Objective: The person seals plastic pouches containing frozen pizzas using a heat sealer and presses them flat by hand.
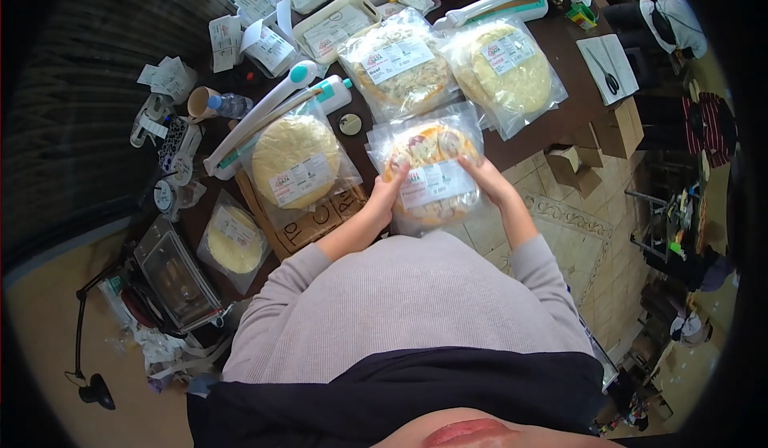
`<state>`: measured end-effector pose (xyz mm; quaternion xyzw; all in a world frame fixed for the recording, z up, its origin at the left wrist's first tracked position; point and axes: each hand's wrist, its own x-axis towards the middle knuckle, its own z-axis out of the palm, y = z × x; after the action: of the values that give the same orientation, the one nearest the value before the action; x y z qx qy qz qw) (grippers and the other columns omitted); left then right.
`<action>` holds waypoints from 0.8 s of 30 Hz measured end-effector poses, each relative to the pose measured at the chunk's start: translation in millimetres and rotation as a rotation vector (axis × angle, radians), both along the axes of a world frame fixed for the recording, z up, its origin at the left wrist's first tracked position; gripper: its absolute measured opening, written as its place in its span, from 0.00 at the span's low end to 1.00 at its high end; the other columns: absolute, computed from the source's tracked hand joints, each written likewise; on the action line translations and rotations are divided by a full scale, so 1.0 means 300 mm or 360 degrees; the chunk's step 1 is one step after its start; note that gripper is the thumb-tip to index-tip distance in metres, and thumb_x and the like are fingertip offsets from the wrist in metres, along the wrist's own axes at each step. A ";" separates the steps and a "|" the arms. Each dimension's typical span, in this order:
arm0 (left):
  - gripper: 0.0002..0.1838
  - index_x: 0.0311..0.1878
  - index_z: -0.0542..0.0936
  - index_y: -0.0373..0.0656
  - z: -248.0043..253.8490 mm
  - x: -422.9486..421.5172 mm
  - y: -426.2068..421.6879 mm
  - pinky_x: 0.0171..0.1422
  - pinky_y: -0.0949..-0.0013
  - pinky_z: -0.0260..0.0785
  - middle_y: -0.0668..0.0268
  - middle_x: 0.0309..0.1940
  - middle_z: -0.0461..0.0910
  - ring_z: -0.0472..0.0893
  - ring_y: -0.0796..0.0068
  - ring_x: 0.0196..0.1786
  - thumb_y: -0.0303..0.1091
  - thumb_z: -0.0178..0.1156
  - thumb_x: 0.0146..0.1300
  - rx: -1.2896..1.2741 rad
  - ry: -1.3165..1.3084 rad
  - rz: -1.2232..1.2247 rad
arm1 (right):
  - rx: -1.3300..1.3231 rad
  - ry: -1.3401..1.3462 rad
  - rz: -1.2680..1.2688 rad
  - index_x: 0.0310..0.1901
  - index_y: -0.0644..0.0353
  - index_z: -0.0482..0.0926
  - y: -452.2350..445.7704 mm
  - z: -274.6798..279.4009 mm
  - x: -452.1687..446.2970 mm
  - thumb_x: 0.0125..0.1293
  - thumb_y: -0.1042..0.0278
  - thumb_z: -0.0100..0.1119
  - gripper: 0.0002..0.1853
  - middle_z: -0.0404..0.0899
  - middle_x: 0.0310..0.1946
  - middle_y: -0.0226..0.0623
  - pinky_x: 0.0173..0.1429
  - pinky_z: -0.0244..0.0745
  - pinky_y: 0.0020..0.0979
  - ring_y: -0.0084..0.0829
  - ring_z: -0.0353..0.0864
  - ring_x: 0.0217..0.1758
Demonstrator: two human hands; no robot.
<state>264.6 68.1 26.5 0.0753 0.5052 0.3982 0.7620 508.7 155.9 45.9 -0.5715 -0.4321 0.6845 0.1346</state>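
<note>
Between my left hand point(390, 190) and my right hand point(485, 178) is a bagged pizza point(432, 168) with a white label on its clear plastic. Each hand grips one side of it, thumbs on top, in front of my body at the table's near edge. Just beyond lies a bagged pizza labelled Beef point(398, 64), and to its right another pale cheese-topped bagged pizza point(508, 68). Left of my left hand, a bagged pizza point(296, 164) rests partly over a cardboard piece point(308, 228) and against a white-and-teal bag sealer point(264, 116).
A second bag sealer point(504, 4) stands at the back right. Label stacks point(268, 44) and a beige tray point(340, 28) line the back. A water bottle point(230, 106) is at left. Scissors point(610, 76) lie on paper at right. One smaller bagged pizza point(234, 242) sits lower left.
</note>
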 end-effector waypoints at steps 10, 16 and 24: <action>0.39 0.69 0.57 0.41 0.399 -0.031 0.114 0.68 0.56 0.64 0.58 0.61 0.68 0.69 0.65 0.64 0.43 0.67 0.61 0.0258 -0.0043 0.0329 | 0.0693 -0.0065 0.0267 0.63 0.69 0.65 0.207 0.440 -0.082 0.57 0.45 0.70 0.42 0.75 0.56 0.45 0.63 0.69 0.31 0.31 0.74 0.59; 0.30 0.63 0.69 0.41 0.306 -0.204 0.533 0.61 0.55 0.71 0.59 0.56 0.77 0.76 0.63 0.59 0.49 0.62 0.64 0.0408 0.0018 0.0361 | 0.0777 -0.0142 0.0323 0.62 0.75 0.63 0.627 0.403 -0.296 0.51 0.33 0.69 0.52 0.75 0.54 0.51 0.60 0.72 0.32 0.35 0.75 0.59; 0.41 0.61 0.68 0.29 0.077 -0.300 0.708 0.61 0.55 0.70 0.51 0.54 0.76 0.76 0.57 0.58 0.52 0.70 0.55 0.0147 0.0369 0.0294 | 0.0914 -0.0669 0.0847 0.67 0.73 0.56 0.820 0.232 -0.338 0.54 0.41 0.70 0.52 0.68 0.61 0.61 0.68 0.64 0.37 0.49 0.67 0.67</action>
<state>174.7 280.3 49.5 0.1089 0.5758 0.4779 0.6544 407.2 401.8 115.4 -0.5066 -0.7548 0.4164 0.0163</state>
